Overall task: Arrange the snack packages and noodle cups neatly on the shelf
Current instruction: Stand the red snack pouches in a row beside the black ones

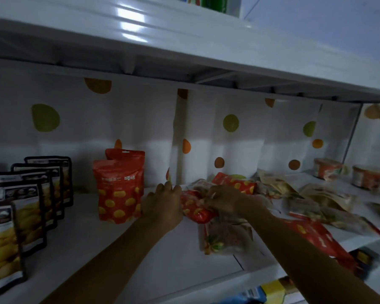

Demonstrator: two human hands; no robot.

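Note:
Two red snack pouches (119, 189) with yellow spots stand upright on the white shelf (92, 249), one behind the other. A row of several black-edged mango pouches (20, 216) stands at the left. My left hand (162, 205) hovers with relaxed fingers just right of the standing red pouches and holds nothing. My right hand (224, 201) grips a lying red pouch (195, 209) on top of a loose heap of packages. A clear bag with reddish contents (226, 235) lies under my right wrist. Noodle cups (327, 171) sit at the far right.
Beige and red packages (312, 200) lie scattered across the right half of the shelf. Another red pouch (316, 238) lies near the front edge under my right forearm. The upper shelf (184, 47) hangs low overhead. A spotted white backing (228, 132) closes the rear.

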